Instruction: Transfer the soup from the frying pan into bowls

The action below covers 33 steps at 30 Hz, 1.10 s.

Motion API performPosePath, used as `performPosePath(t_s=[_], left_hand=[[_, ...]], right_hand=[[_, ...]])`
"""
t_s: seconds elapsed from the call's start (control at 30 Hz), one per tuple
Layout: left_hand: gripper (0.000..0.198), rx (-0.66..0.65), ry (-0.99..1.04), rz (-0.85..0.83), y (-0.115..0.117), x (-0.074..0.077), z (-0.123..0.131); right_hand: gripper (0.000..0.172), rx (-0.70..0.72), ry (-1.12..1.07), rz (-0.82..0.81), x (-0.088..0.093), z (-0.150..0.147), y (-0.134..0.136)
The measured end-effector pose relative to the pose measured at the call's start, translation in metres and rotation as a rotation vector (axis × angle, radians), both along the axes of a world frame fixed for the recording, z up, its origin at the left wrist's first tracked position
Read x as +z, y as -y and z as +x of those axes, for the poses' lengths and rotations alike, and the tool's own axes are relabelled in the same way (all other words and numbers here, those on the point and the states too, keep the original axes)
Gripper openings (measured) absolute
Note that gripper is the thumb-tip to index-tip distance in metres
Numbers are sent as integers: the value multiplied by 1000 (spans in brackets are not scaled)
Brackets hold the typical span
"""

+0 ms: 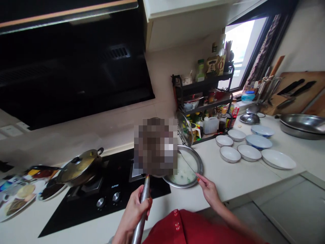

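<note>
My left hand (138, 205) is closed around a long metal pan handle (145, 189). The pan itself is mostly covered by a pixelated patch, so its contents cannot be made out. It is held tilted over the left side of a round metal basin (200, 166). Inside the basin is a milky white liquid (185, 172) with green bits. My right hand (210, 191) pinches the thin handle of a metal utensil (189, 165), which slants up and left across the basin. Its far end reaches the pixelated patch; whether it is a spoon or a spatula is unclear.
A lidded pot (82, 167) stands on the black hob (111, 196), with plates of food (19, 203) farther left. Several white bowls (248, 152) sit right of the basin. Behind are a bottle rack (205, 108) and a glass lid (186, 127). Steel pans (303, 127) lie far right.
</note>
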<state>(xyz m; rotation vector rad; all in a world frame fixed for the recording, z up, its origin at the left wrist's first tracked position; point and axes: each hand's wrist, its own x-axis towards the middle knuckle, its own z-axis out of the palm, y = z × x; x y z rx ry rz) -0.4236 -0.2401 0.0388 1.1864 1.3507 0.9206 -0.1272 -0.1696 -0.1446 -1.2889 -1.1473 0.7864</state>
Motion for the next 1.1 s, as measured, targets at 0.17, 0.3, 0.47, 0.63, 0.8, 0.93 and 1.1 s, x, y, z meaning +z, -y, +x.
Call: performPosePath(t_s=[0.17,0.3,0.47,0.63,0.8,0.93,1.1], left_hand=[[23,38,-29,-61,8,1,4],[27,82,-102,-29,12,1,0],[24,15,-119,-13,11,1,-2],[20,-13,-139,-26,7,4,1],[18,-30,-159,-12,5,8,1],[17,-37,-179,17,2,12,-1],[14,-67,-166,30,0,19,-4]], right_hand=[[34,41,277,151,33,12,-2],[35,122,517,311,61,13,-19],[37,158,661,374,62,0,-33],[38,191,753,350,46,14,-12],[36,229,780,328,41,48,21],[35,218,740,351,44,39,22],[38,180,715,331,47,2,0]])
